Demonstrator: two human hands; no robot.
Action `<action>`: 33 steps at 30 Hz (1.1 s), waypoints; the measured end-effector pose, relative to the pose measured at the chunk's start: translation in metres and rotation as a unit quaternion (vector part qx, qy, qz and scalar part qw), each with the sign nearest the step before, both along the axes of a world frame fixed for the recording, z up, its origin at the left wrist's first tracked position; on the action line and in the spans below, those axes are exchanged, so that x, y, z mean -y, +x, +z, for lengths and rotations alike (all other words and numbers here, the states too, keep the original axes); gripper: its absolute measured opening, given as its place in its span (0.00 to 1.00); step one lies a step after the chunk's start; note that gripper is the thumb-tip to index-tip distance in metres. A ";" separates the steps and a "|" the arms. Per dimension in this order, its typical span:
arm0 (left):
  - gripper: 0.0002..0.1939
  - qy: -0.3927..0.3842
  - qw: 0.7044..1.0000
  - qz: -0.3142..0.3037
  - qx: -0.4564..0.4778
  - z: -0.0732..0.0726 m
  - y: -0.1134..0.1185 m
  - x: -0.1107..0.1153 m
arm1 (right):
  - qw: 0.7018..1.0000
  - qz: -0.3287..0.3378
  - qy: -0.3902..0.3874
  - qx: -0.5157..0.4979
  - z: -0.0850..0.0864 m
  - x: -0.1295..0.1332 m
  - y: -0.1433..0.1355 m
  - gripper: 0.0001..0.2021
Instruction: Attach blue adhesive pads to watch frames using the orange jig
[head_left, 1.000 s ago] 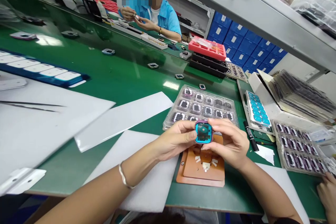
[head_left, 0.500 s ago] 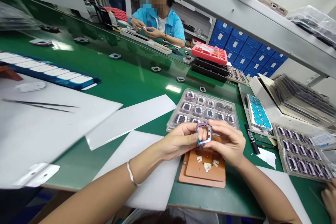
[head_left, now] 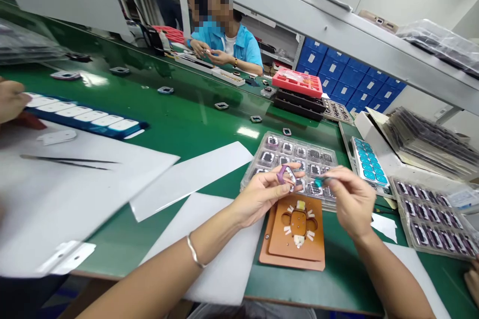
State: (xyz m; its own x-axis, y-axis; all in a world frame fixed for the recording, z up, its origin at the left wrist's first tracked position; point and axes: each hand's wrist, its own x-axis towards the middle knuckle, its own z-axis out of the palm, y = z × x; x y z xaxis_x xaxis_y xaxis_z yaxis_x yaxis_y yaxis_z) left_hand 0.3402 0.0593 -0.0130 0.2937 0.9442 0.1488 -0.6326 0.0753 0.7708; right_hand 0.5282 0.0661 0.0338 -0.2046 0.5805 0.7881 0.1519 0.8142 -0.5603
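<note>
Purple frame, a small rounded-square ring, is sitting pinched in the fingers of the left hand, tilted and held just above the far edge of the brown jig, which is lying on the green worktop nearest the person. A second ago the frame was carrying a teal film across its face and both hands were closing on it over the jig; half a second ago the film was already gone from the opening; now the right hand is pulling away to the right of the jig with the peeled teal film nipped between thumb and forefinger. So the protective layer is off, and the frame is looking bare, an open ring with light showing through its middle. The jig is showing its shaped recess with a small tan block and white tabs around it, nothing seated in it. Just beyond the jig a clear tray of dark parts is resting, partly behind the hands. To the right of the jig a black marker is lying, and beyond it a card of teal stickers. Left of the jig white foam sheets are spreading out. Far beyond the jig loose frames are riding on the worktop, a red tray is topping a black stack, and a person in a blue shirt is working.
</note>
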 end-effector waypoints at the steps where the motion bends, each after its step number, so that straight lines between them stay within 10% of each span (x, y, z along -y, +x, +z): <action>1: 0.16 -0.006 1.000 -0.019 0.014 0.000 -0.001 0.000 | 0.999 -0.024 -0.004 -0.027 0.003 -0.001 0.005 0.06; 9: 0.22 -0.012 0.990 -0.128 0.059 -0.005 0.003 0.004 | 0.919 -0.115 0.301 0.228 0.013 0.008 0.001 0.17; 25: 0.35 0.000 1.000 -0.023 -0.013 -0.012 0.005 0.000 | 0.971 -0.002 0.098 0.219 -0.009 0.012 -0.012 0.09; 33: 0.36 0.020 0.999 0.020 -0.038 -0.016 0.003 -0.004 | 0.971 -0.015 0.126 0.201 -0.023 0.003 -0.013 0.05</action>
